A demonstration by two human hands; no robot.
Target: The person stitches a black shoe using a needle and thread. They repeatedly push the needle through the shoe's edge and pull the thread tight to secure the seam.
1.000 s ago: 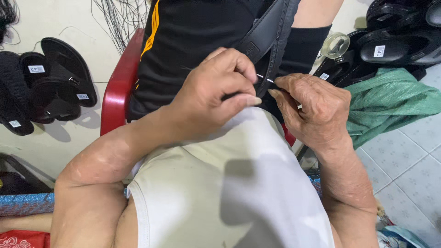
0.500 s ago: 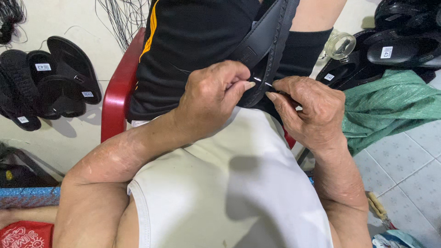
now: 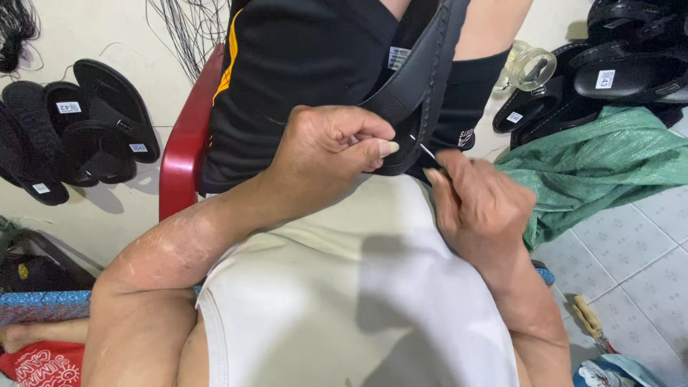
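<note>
A black rubber sandal sole (image 3: 423, 68) stands on edge between my knees, its lower end against my white vest. My left hand (image 3: 330, 150) pinches the sole's lower rim between thumb and fingers. My right hand (image 3: 480, 204) grips a thin metal needle (image 3: 428, 150) whose tip pokes into the sole's edge right beside my left thumb. Black shorts with an orange stripe (image 3: 287, 72) lie behind both hands.
A red plastic chair (image 3: 183, 143) is under me. Several black sandals (image 3: 72, 136) lie on the floor at left, more sandals (image 3: 616, 72) and a glass jar (image 3: 529, 66) at upper right. A green woven sack (image 3: 602, 161) lies at right, a wooden-handled tool (image 3: 591, 322) on the tiles.
My right hand has drawn back to the right, exposing the needle between the hands. My left hand has stayed pinched on the sole's rim.
</note>
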